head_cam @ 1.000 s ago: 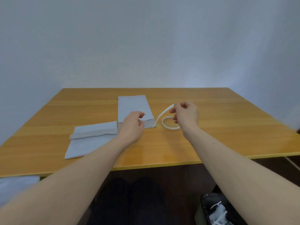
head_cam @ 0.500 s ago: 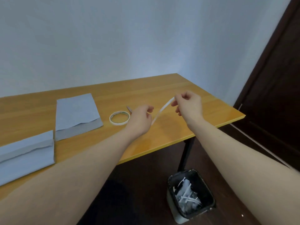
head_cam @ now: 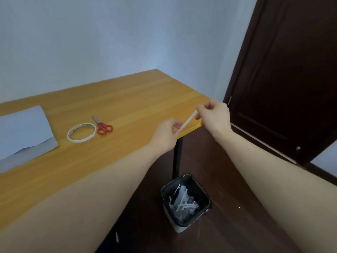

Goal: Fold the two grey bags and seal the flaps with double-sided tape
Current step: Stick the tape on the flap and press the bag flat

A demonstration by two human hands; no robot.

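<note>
While both hands hold a white strip [head_cam: 186, 123] taut over the tabletop [head_cam: 127, 99] corner, left hand [head_cam: 165, 135] pinching its lower end and right hand [head_cam: 212, 115] its upper, one grey bag [head_cam: 23, 128] lies at far left, flap apparently folded. Judged: the strip looks like peeled backing bound for the bin [head_cam: 186, 199]. Tape roll [head_cam: 81, 132] and scissors [head_cam: 102, 126] lie beside the bag. Second bag not in view; completion unconfirmed.

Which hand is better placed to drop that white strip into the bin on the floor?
Probably the right hand. It pinches the upper end of the white strip just past the table corner, out over the floor where the bin stands; the left hand pinches the lower end nearer the tabletop.
</note>
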